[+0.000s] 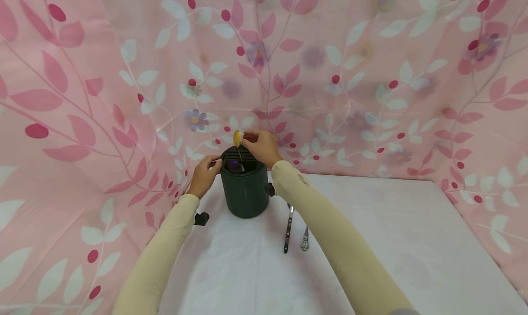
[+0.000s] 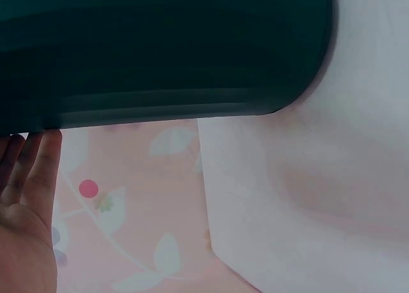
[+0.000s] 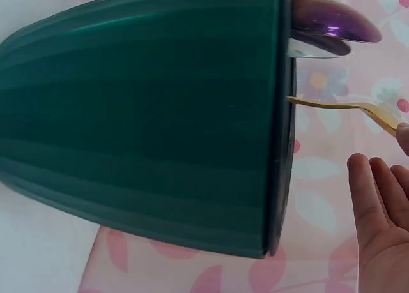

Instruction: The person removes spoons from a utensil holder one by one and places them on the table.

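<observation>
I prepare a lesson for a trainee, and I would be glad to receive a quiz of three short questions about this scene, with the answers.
1. Choose: which hand pinches the gold spoon?
a) left
b) right
c) neither
2. True or false: the left hand touches the holder.
3. Count: in the head view, how many things can be seen lying on the table?

Key:
1. b, the right hand.
2. True.
3. Two, one with a dark handle and one with a clear handle.
</observation>
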The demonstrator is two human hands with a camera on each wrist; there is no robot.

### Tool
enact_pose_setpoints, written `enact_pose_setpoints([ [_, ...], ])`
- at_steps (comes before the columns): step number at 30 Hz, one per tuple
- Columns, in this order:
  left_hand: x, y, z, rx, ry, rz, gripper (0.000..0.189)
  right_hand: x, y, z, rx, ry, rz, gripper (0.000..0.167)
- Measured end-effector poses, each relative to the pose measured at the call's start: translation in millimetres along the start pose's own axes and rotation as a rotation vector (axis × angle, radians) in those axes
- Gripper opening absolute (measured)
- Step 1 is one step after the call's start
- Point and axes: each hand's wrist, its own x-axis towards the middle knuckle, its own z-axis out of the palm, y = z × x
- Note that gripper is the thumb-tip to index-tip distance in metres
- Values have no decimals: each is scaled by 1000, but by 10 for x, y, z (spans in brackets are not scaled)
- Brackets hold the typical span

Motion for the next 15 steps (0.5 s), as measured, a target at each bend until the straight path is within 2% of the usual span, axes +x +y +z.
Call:
enact_pose_setpoints([
  [8, 16, 0, 14, -5, -4, -6, 44, 86, -41, 52, -13, 38, -16, 25],
  [15, 17, -14, 3, -20, -6, -1, 45, 64, -33, 74, 323, 18, 71, 20],
])
